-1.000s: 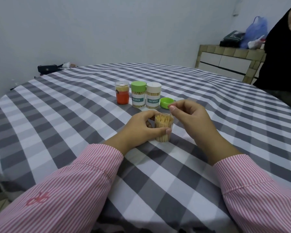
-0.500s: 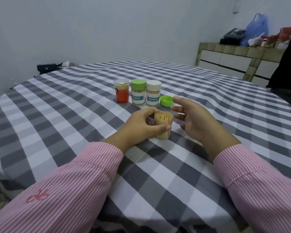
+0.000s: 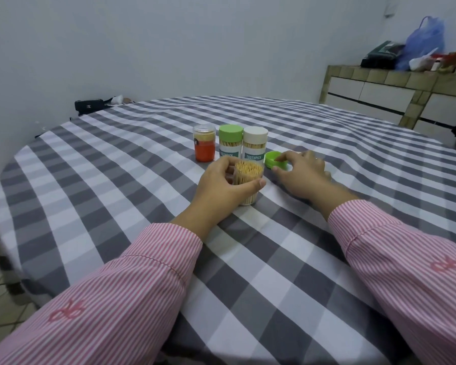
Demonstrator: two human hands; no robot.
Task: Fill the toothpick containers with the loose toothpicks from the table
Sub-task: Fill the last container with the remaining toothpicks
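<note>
The left hand is wrapped around an open jar that stands upright on the checked table, thumb across its front and fingers round the far side. The jar is packed with toothpicks, their tips level with the rim. Just beside it, the right hand lies low over the cloth, fingers spread and curled onto a green lid that sits open side up; the fingertips touch its rim, but I can't tell whether they grip it. Behind the jar, three capped containers stand in a close row: an orange jar, a green-capped one and a white-capped one, both labelled and full. Both arms wear pink striped sleeves. I see no loose toothpicks on the cloth.
</note>
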